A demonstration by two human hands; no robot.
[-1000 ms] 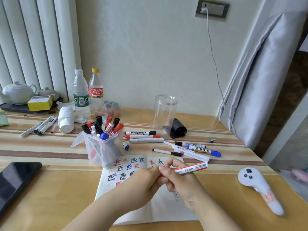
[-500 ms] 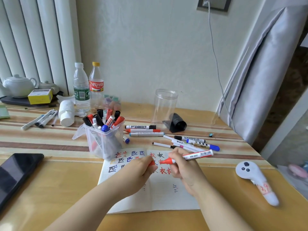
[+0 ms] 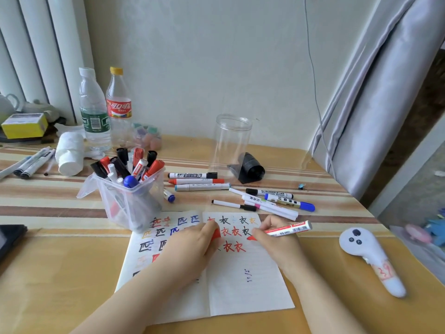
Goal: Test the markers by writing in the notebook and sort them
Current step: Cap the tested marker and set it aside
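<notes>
An open notebook (image 3: 240, 285) lies in front of me, its pages covered with coloured test characters. My right hand (image 3: 277, 239) grips a white marker with a red tip (image 3: 289, 229), the tip pointing left just over the right page. Resting on the notebook's middle, my left hand (image 3: 192, 244) holds the marker's red cap (image 3: 216, 235) between its fingers. A clear plastic tub (image 3: 130, 203) packed with several markers stands just behind the notebook's left page. Several loose markers (image 3: 267, 201) lie behind the right page.
A tall clear jar (image 3: 231, 145) and a black roll (image 3: 250, 171) stand at the back. Two bottles (image 3: 106, 112), a white cup on its side (image 3: 69, 155) and more pens (image 3: 29, 162) are back left. A white controller (image 3: 370, 256) lies right, a dark phone (image 3: 9, 239) left.
The cap came off the red marker: the hands, joined on it a second ago, have drawn apart. The right hand lowered the marker tip toward the right page.
</notes>
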